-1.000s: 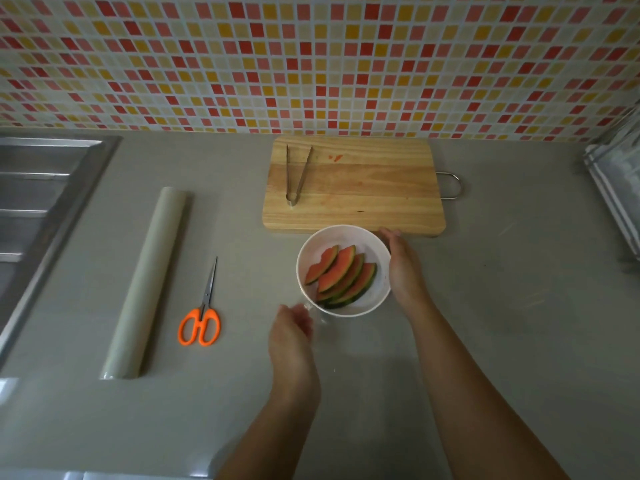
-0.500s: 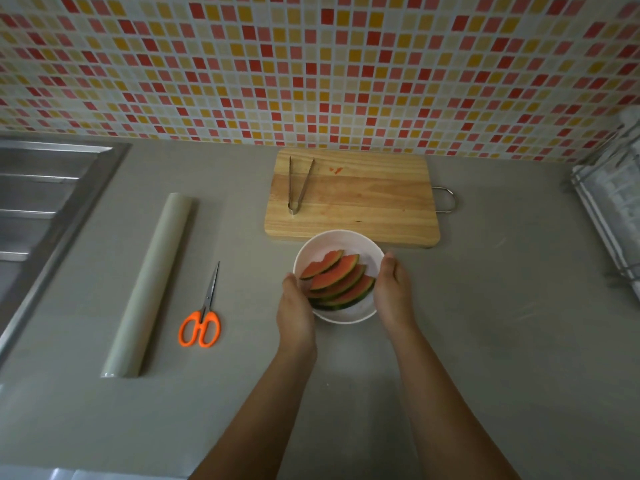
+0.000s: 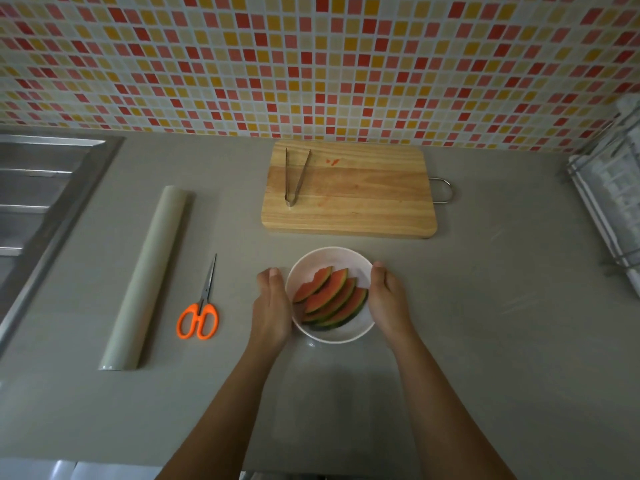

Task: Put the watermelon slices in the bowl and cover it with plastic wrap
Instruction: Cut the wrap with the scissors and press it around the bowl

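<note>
Slices step done: watermelon slices (image 3: 330, 299) sit in the bowl (image 3: 331, 258) on the bench (image 3: 485, 323), my left hand (image 3: 272, 306) and right hand (image 3: 388, 301) cup its sides, wrap looks pressed over, roll (image 3: 147, 275) unused beside.

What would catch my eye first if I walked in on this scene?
Probably the white bowl of watermelon slices at the counter's centre, with the left hand and right hand cupped against its sides. Next, the orange-handled scissors to its left, beside the long roll of plastic wrap. Behind the bowl, metal tongs lie on a wooden cutting board.
</note>
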`<state>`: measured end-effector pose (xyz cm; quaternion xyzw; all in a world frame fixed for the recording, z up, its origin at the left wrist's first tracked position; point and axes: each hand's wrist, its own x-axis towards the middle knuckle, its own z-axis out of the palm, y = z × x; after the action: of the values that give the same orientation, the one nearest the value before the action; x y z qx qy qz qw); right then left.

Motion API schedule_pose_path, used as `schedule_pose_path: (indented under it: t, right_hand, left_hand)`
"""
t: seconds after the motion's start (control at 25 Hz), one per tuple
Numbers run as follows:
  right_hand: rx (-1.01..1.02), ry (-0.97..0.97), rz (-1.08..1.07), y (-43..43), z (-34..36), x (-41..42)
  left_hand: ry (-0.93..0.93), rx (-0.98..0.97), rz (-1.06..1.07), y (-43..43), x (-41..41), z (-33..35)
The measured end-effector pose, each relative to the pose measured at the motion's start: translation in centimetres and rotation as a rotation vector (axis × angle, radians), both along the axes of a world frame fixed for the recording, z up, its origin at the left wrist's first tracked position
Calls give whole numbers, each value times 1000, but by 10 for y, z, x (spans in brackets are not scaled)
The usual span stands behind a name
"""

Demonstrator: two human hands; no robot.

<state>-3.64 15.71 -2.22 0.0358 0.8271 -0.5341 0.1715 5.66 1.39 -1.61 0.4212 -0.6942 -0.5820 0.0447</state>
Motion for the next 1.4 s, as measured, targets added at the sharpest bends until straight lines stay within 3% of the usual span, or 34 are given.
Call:
schedule_pose_path:
  t: [0.08,0.2,0.32,0.48,0.6,0.72,0.96,1.12,1.24,1.4]
  right_hand:
    - [20,-4,17,1,-3,-2]
    - [-2,-51,97,2,-5,-11]
    - [-37,-105,213,0,5,-28]
    - [174,-174,421,-11,25,-61]
    - [218,-357,503,-28,22,-73]
    - [130,-408,426,-34,24,-71]
    - [76,-418,240,-41,17,-67]
    - [-111,-401,160,-40,13,-68]
    - [-83,-420,234,-40,13,-69]
    - [-7,-428,311,-43,15,-64]
  left_hand:
    - [28,-209,-56,-8,-1,5]
    - [1,-275,-163,-24,-22,11]
    - [-27,-55,-301,-36,-45,22]
    - [-4,186,-475,-50,-61,30]
    - [-20,360,-455,-61,-75,16]
    - [-46,437,-467,-61,-75,18]
    - [-50,380,-421,-47,-71,19]
    - [27,373,-406,-49,-67,16]
    - [87,473,-323,-45,-69,16]
    - [22,410,-276,-42,-72,16]
